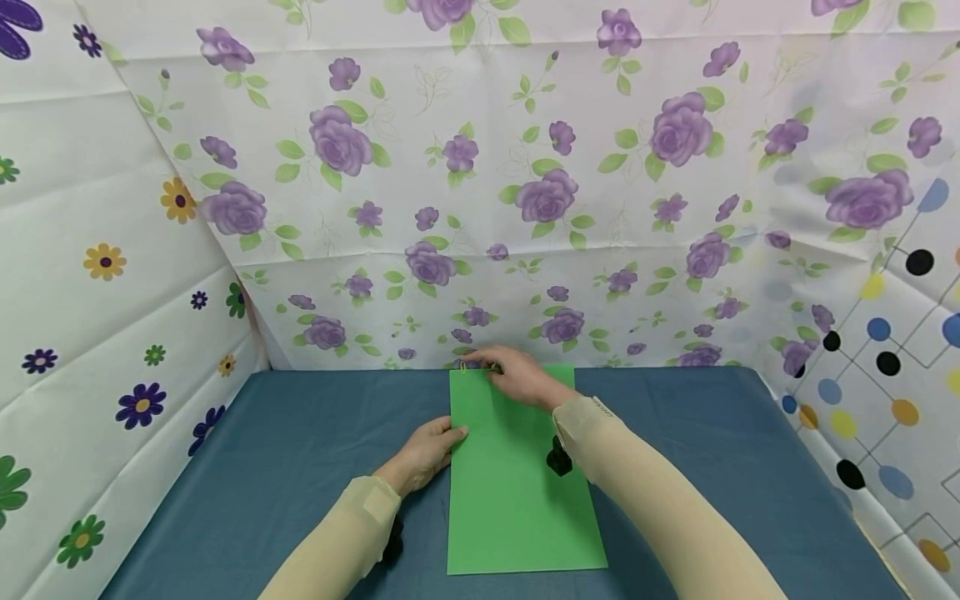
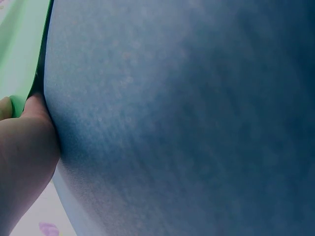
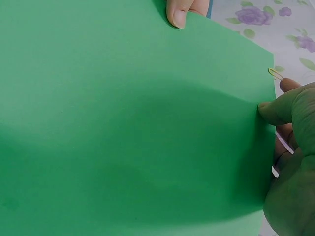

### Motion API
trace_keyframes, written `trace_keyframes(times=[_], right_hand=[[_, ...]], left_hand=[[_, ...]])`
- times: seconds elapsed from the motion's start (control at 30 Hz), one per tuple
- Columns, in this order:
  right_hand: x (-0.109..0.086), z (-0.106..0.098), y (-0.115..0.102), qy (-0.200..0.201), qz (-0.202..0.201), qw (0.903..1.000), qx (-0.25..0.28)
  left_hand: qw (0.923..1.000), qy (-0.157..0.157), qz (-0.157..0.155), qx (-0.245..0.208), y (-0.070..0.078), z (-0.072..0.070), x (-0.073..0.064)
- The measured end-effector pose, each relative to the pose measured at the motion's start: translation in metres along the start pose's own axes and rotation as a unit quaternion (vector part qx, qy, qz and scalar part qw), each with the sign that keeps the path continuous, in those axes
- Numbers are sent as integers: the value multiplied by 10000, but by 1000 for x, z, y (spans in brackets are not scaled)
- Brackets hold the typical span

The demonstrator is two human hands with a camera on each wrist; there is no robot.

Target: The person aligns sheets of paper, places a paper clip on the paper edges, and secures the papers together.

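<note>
A green sheet of paper [image 1: 517, 517] lies lengthwise on the table, its far edge near the back wall. My left hand [image 1: 424, 452] pinches its left edge, thumb on top and fingers underneath. Along the far edge, my right hand [image 1: 522, 379] grips the sheet, with the thumb [image 3: 270, 113] on its face and the other fingers behind. A small yellowish paper clip [image 3: 275, 73] sits on that edge near the left corner. In the right wrist view, my right index fingertip is right at the clip's outer end.
Blue cloth covers the table [image 1: 322, 450]. A white curtain [image 1: 420, 192] with purple roses stands directly behind it, and patterned sheets [image 1: 150, 317] flank both sides. A small black device [image 1: 558, 458] hangs under my right wrist, over the paper.
</note>
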State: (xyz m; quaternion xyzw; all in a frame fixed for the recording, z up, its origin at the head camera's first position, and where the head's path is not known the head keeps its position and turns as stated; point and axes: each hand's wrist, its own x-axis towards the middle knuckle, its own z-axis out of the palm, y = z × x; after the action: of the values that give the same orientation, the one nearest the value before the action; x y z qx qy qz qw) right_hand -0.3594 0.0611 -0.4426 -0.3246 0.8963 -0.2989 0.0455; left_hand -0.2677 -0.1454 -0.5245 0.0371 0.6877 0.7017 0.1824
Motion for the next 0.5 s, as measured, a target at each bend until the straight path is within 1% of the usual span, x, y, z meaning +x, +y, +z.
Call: trace_keyframes(times=[0.5], right_hand=[[-2, 1, 0, 18, 60, 9999, -128]], left_hand=[[10000, 11, -6, 8, 0, 0, -1]])
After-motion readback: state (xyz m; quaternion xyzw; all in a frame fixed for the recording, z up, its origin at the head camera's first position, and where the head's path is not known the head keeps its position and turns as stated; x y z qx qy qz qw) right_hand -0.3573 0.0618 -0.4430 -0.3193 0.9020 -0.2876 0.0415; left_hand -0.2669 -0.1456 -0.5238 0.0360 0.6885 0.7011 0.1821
